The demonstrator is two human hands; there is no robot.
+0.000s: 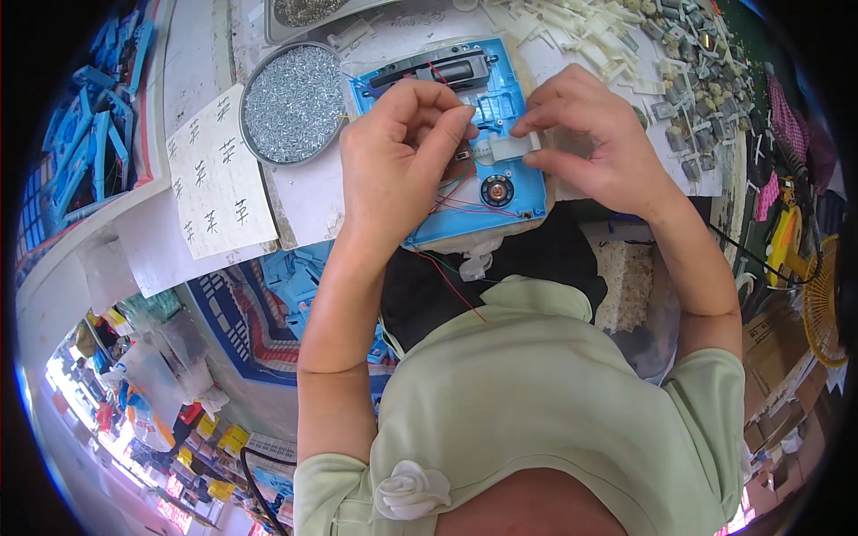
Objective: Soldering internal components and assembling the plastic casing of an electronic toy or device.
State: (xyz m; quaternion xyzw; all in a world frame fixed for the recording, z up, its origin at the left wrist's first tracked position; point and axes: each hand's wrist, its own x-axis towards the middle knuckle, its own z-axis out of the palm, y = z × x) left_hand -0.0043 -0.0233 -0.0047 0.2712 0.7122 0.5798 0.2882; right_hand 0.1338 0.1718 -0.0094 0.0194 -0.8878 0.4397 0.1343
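Note:
A blue plastic housing (523,192) lies open-side up in front of me, with a round black speaker (497,190) and thin red wires inside. A black part (451,71) spans its far end. My left hand (402,156) is closed over the housing's left side, thumb and forefinger pinched near the middle. Whatever sits in that pinch is hidden. From the right, my right hand (594,138) has thumb and fingertips about the end of a white plastic part (508,148) in the housing.
Left of the housing stands a round tray (293,103) full of small metal screws, beside a handwritten paper sheet (219,179). White plastic pieces (581,36) and small motor-like parts (688,107) are heaped at the far right. Blue housings (94,134) fill a basket at far left.

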